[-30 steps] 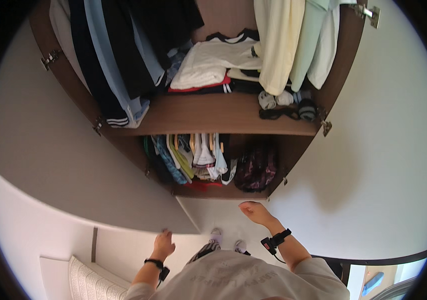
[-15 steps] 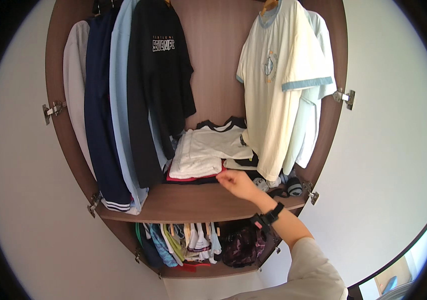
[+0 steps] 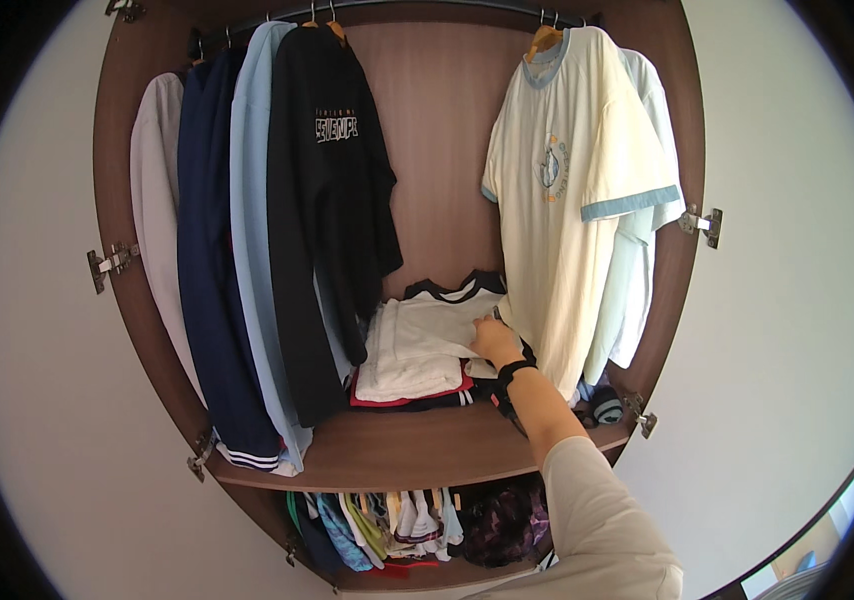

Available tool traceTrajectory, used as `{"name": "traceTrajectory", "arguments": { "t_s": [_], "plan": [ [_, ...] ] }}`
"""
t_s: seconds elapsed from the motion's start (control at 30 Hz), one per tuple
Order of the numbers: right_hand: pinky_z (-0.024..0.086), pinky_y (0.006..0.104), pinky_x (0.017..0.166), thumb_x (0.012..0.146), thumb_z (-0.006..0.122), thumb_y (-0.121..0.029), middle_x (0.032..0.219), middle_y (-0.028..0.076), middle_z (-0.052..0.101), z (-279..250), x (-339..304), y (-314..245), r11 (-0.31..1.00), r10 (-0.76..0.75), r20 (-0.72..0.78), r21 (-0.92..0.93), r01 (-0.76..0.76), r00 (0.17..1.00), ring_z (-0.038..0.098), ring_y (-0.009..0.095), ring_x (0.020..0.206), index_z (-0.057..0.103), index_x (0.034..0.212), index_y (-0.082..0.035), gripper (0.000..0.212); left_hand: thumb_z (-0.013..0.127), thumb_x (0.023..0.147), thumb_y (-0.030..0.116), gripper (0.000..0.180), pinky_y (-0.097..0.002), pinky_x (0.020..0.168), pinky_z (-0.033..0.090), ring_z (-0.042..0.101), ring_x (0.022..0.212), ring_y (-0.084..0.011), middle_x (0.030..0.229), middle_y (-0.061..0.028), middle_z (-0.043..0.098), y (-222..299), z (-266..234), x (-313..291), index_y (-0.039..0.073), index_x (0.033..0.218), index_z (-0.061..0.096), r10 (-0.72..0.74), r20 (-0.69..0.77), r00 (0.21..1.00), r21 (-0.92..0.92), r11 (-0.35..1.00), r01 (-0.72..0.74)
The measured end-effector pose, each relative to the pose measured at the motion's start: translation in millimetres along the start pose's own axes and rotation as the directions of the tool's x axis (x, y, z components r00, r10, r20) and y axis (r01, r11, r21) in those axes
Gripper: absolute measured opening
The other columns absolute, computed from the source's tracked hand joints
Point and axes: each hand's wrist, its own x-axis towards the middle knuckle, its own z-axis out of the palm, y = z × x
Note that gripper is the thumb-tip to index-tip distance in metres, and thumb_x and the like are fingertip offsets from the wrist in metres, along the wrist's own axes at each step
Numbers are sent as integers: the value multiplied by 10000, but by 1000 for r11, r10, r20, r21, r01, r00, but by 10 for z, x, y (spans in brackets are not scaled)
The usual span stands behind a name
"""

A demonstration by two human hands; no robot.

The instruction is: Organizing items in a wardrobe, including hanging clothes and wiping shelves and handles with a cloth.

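Observation:
My right hand (image 3: 495, 340) reaches into the wardrobe and rests at the right side of a white T-shirt (image 3: 434, 322) with a black collar. Its fingers look curled together on the shirt's sleeve edge, partly hidden by the back of the hand. The shirt lies spread on a stack of folded clothes. White folded cloth (image 3: 412, 375) sits at the front of that stack, over red and black garments. A black band with a small device circles my right wrist. My left hand is out of view.
A cream T-shirt (image 3: 552, 210) with blue trim hangs close to my right arm. On the left hang a black sweatshirt (image 3: 322, 200) and several other garments. Rolled socks (image 3: 607, 405) lie at the shelf's right end. Below the shelf (image 3: 377, 460) are small hung clothes and a dark patterned bag (image 3: 497, 525).
My right hand has moved from in front of the stack, farther in, onto the white T-shirt's right side. The view has tilted up, showing the hanging rail.

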Motion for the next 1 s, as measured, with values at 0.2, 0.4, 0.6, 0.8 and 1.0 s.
{"name": "traceTrajectory", "arguments": {
  "t_s": [0.2,0.4,0.6,0.8,1.0],
  "plan": [
    [491,413,774,748,542,-181,962,139,614,403,-186,217,999,31,-32,-15,-31,999,597,318,923,656,897,-58,224,575,763,207,158,-439,670,496,604,712,-336,766,-166,633,-305,42,-51,64,759,641,83,113,990,-52,996,-77],
    [470,437,826,729,541,-232,940,193,633,259,-101,-62,976,-205,134,98,193,970,582,350,915,684,830,-38,261,658,713,304,413,-433,864,410,531,1012,-314,1075,-174,584,-337,536,260,29,1013,592,38,510,859,139,982,-126],
    [449,428,871,710,579,-418,934,198,646,226,-72,475,991,85,-37,-104,-88,996,603,335,935,682,882,-54,415,702,737,229,380,-374,821,474,597,969,-296,1049,-175,621,1203,89,327,31,1045,599,-54,627,777,-246,933,263],
    [438,388,905,758,592,-464,1068,232,609,-54,-108,741,950,298,239,19,-311,924,583,358,1014,627,1048,27,571,675,769,196,327,-366,756,497,596,949,-297,1089,-153,586,2286,-275,541,59,1057,602,272,594,757,-435,900,17],
    [452,372,875,743,620,-408,1043,217,623,54,52,946,887,372,301,163,-432,878,584,319,1028,647,983,31,501,650,796,106,262,-338,742,509,599,956,-247,1108,-113,576,2920,-513,574,50,1046,595,406,576,710,-597,802,27]
  ]
}}
